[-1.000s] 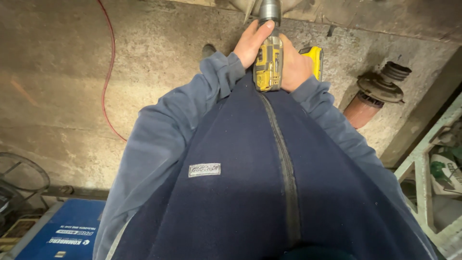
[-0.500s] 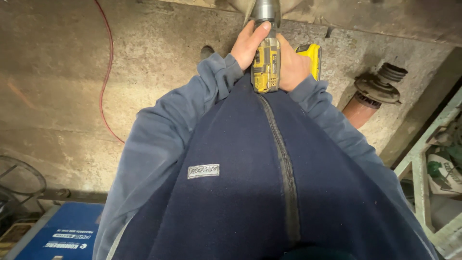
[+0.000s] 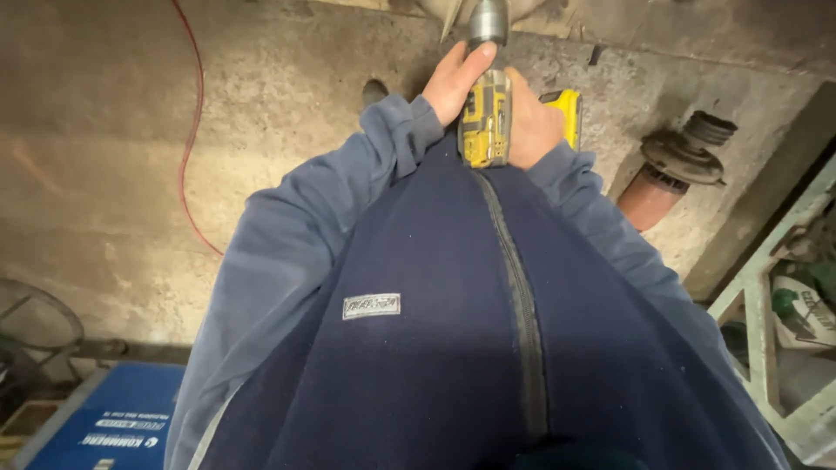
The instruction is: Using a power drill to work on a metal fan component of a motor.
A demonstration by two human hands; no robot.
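At the top centre of the frame, both hands close on a yellow and black power drill point(image 3: 485, 122) held out in front of the body. The left hand point(image 3: 455, 80) wraps the left side of the tool's body, its grip shut tight, with the thumb laid along the top toward the grey chuck point(image 3: 487, 22). The right hand point(image 3: 533, 126) clasps the right side of the drill, fingers curled round it and the grip likewise closed; the yellow battery base point(image 3: 564, 109) juts out just past it to the right. The drill thus sits squeezed between the two palms, its chuck pointing toward the upper edge of the frame, where it meets a pale rounded object that is cut off by the edge and cannot be identified.

Both arms wear the blue sleeves of a dark fleece jacket point(image 3: 418, 348) with a zip, which fills the lower centre. Behind lies a rough concrete floor point(image 3: 104, 174). A red cable point(image 3: 193, 130) runs down the upper left. A rusty flanged pipe point(image 3: 670, 174) lies at the right, near a pale green metal frame point(image 3: 762, 339). A blue box point(image 3: 104, 426) sits at lower left.
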